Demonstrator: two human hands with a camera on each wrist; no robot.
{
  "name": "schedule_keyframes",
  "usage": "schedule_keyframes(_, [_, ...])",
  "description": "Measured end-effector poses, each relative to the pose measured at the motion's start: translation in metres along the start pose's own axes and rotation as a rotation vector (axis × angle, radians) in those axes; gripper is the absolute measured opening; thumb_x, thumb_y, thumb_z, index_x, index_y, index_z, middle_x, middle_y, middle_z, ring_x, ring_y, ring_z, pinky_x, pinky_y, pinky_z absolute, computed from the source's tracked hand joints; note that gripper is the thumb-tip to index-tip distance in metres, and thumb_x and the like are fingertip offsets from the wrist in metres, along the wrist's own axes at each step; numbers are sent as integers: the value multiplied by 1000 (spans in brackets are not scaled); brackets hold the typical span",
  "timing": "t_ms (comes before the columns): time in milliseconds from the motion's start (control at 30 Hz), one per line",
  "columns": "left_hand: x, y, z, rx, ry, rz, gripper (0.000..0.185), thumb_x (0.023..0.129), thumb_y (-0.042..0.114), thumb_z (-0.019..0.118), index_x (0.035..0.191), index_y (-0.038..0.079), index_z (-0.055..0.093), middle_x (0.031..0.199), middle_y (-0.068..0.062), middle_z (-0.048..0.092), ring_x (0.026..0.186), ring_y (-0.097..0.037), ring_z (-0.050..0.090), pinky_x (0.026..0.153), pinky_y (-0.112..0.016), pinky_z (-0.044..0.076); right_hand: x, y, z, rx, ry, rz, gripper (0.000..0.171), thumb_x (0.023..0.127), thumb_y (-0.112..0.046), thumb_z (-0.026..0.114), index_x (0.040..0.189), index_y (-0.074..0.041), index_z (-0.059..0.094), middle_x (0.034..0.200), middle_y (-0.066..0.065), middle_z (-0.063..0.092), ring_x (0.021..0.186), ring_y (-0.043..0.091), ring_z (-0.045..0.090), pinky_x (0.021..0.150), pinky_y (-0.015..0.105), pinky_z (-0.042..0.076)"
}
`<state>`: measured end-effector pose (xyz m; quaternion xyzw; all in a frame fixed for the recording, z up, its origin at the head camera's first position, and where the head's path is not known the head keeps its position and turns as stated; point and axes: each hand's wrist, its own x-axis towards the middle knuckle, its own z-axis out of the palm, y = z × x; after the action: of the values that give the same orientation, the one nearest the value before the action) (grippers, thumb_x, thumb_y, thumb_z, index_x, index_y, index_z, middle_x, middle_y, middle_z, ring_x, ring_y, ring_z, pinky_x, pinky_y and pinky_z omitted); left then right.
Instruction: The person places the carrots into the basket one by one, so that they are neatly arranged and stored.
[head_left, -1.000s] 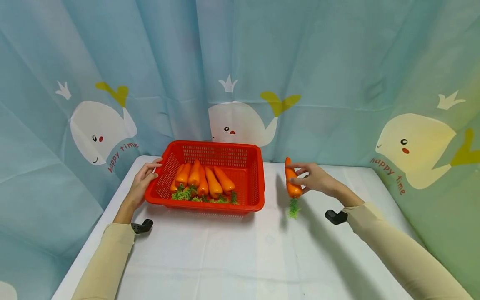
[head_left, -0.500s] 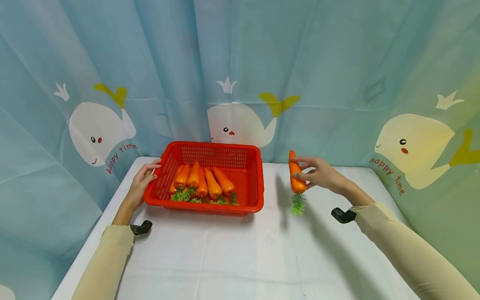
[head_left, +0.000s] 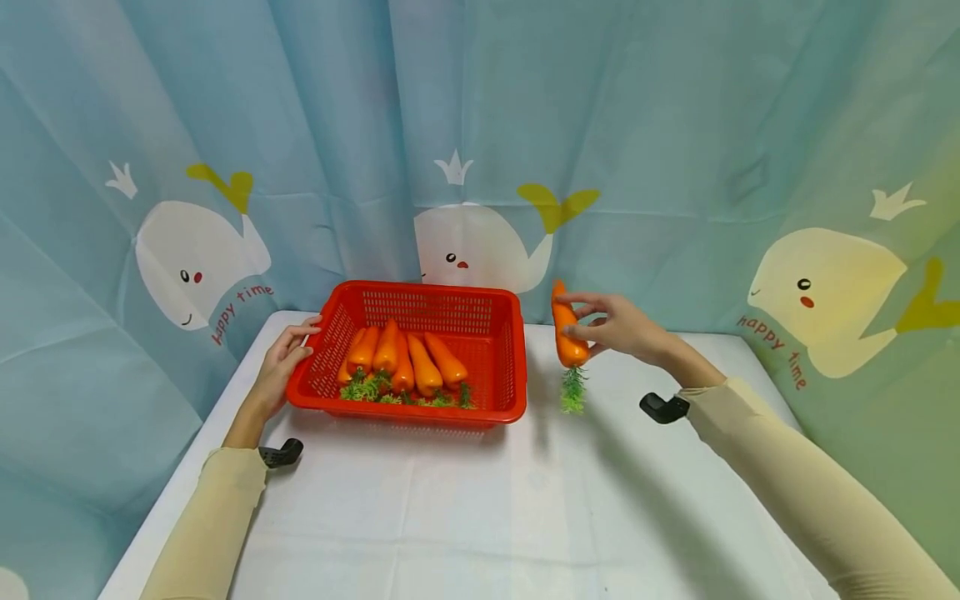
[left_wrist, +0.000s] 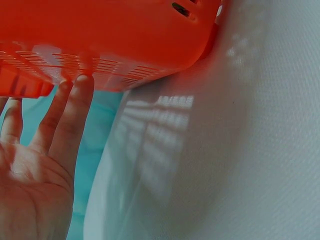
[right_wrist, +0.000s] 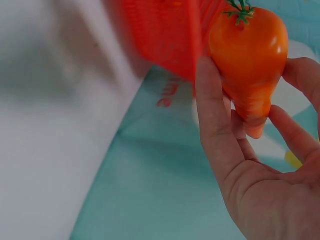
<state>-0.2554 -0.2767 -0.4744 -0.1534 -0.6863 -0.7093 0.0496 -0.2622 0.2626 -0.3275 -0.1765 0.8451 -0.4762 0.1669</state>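
Note:
In the head view my right hand [head_left: 624, 329] pinches an orange toy carrot [head_left: 567, 333] between thumb and fingers, above the table and just right of the basket. Its tip points up and its green leafy top hangs down. The right wrist view shows the same carrot [right_wrist: 250, 47] between the fingers of the right hand [right_wrist: 265, 185]. My left hand [head_left: 277, 371] is at the left side of a red plastic basket [head_left: 420, 412]. In the left wrist view, extended fingers [left_wrist: 75, 117] touch the basket's slotted outer wall [left_wrist: 100, 35]. Several carrots [head_left: 424, 367] lie inside the basket.
A white cloth [head_left: 450, 517] covers the table. Behind it hangs a blue curtain [head_left: 660, 150] printed with whales, close to the table's back edge. A black wrist device [head_left: 663, 408] sits on the right wrist, another black device [head_left: 281, 452] on the left.
My right hand first drew slightly right with the carrot while rising, then moved left toward the basket and higher. The left hand and basket stay in place.

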Motion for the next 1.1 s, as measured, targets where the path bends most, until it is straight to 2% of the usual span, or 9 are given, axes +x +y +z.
schedule_keyframes(300, [2, 1, 1, -16, -8, 2, 33, 100, 1, 39, 132, -6, 44, 158, -9, 28, 146, -21, 21, 95, -19, 47, 41, -40, 24, 31, -62, -42, 58, 89, -20, 72, 143, -18, 50, 132, 21, 48, 89, 36, 68, 75, 49, 57])
schedule_keyframes(467, [4, 2, 2, -14, -6, 5, 33, 99, 1, 40, 131, -4, 45, 158, -9, 28, 147, -20, 20, 95, -19, 46, 67, -52, 47, 36, -113, -61, 58, 90, -16, 71, 143, -13, 49, 133, 22, 47, 107, 35, 59, 72, 48, 58])
schedule_keyframes(567, [4, 2, 1, -16, -3, 1, 33, 99, 1, 40, 131, -4, 45, 158, -9, 28, 147, -22, 20, 95, -20, 46, 84, -53, 61, 25, -141, -62, 58, 90, -16, 71, 143, -11, 49, 131, 21, 48, 110, 32, 57, 72, 48, 58])
schedule_keyframes(667, [4, 2, 0, -16, -6, -1, 33, 99, 2, 40, 132, -4, 44, 158, -9, 28, 147, -23, 20, 95, -20, 46, 98, -52, 76, 19, -175, -52, 58, 90, -16, 71, 143, -9, 49, 123, 24, 53, 95, 34, 64, 73, 50, 57])
schedule_keyframes(867, [2, 1, -1, -25, -4, -1, 32, 99, 1, 40, 131, -4, 44, 158, -9, 28, 146, -24, 22, 94, -20, 47, 123, -53, 104, 49, -226, -12, 57, 88, -16, 73, 141, -12, 52, 117, 23, 58, 90, 27, 64, 73, 48, 58])
schedule_keyframes(967, [1, 0, -1, -32, -2, 2, 32, 99, 0, 39, 130, -5, 44, 158, -9, 28, 146, -24, 22, 94, -20, 47, 133, -52, 118, 67, -262, 12, 56, 89, -15, 72, 141, -13, 52, 121, 22, 57, 86, 29, 65, 74, 48, 58])
schedule_keyframes(1100, [0, -1, -1, -23, 2, -4, 33, 98, 1, 39, 131, -4, 44, 158, -9, 28, 146, -24, 23, 94, -20, 47, 145, -49, 134, 64, -284, 28, 56, 90, -14, 70, 142, -9, 50, 141, 13, 48, 89, 30, 67, 77, 53, 56])
